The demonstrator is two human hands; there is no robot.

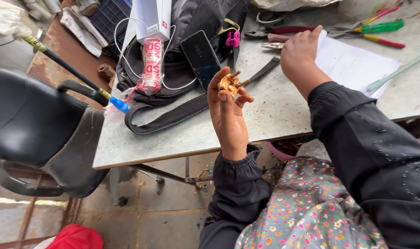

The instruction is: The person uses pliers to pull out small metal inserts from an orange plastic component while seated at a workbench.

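Near the middle of my view, my left hand (228,110) is raised above the tabletop (274,110), fingers closed round a small brass fitting (229,84) whose pins point up and to the right. Farther right, my right hand (299,50) reaches to the far side, resting among the pliers (272,33) beside a white paper (352,64); I cannot tell whether it grips anything. That puts the fitting to the near left of the right hand, with a black bag (182,69) farther left.
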